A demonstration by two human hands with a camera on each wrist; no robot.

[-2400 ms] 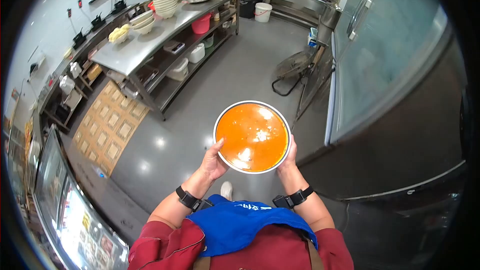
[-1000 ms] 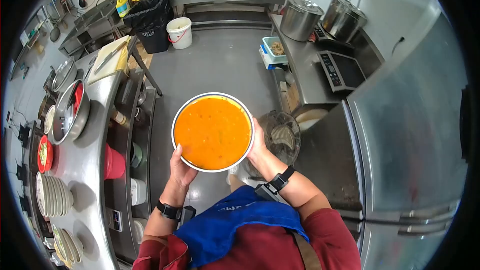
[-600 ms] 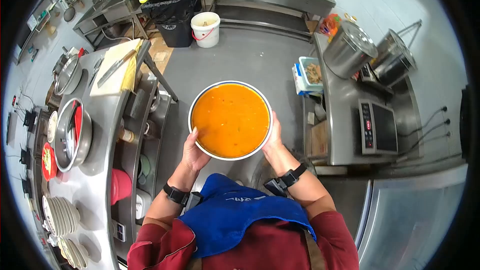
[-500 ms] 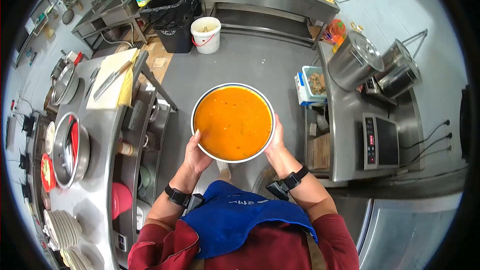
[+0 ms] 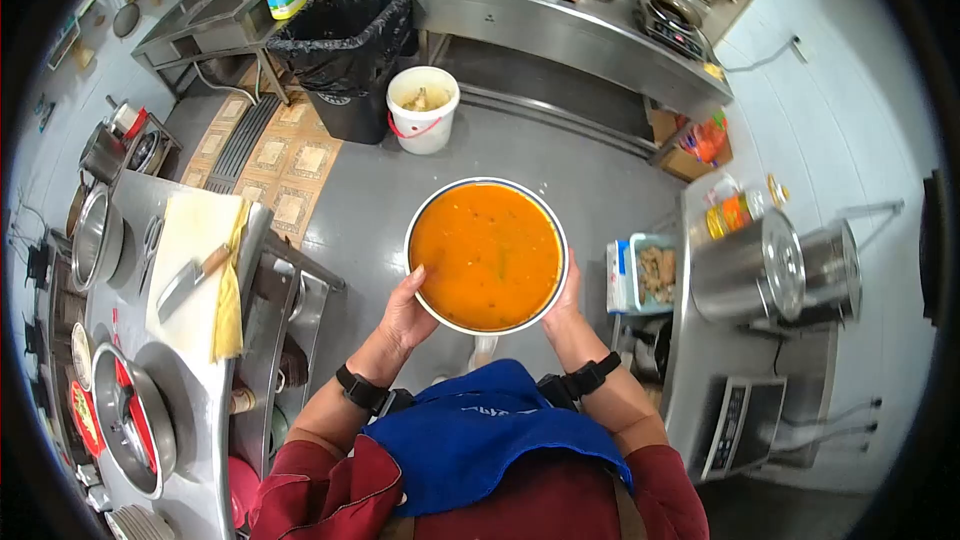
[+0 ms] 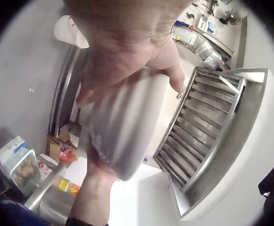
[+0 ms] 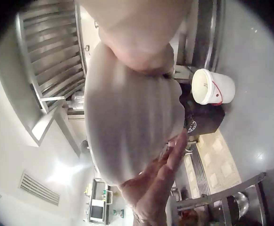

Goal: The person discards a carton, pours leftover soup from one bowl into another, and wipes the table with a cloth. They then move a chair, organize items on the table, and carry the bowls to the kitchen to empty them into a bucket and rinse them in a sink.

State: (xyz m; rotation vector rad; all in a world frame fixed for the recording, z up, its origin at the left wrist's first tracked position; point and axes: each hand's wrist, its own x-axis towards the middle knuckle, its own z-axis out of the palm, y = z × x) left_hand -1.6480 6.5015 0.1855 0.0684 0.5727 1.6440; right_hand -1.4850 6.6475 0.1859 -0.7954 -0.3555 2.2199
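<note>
Both hands hold a large round white bowl (image 5: 480,331) with a dark line round its rim, level in front of the body. Thick orange soup (image 5: 487,255) fills it nearly to the brim. The left hand (image 5: 405,315) grips the left side, its thumb over the rim and its fingers beneath. On the opposite side the right hand (image 5: 566,305) supports the bowl, most of its fingers hidden under it. The wrist views show the bowl's ribbed white outside (image 6: 122,117), with the right hand (image 7: 141,44) against the wall.
At left, a steel table (image 5: 190,370) carries a cutting board (image 5: 195,240), a knife (image 5: 190,282) and a steel basin (image 5: 150,410). A white bucket (image 5: 422,110) and black bin (image 5: 345,50) stand ahead. The right counter (image 5: 690,380) bears steel pots (image 5: 745,270) and an induction cooker (image 5: 745,425).
The person has turned and walked on past the fridge, bringing the bin, bucket and far stove counter closer. The bowl stays in both hands throughout.
</note>
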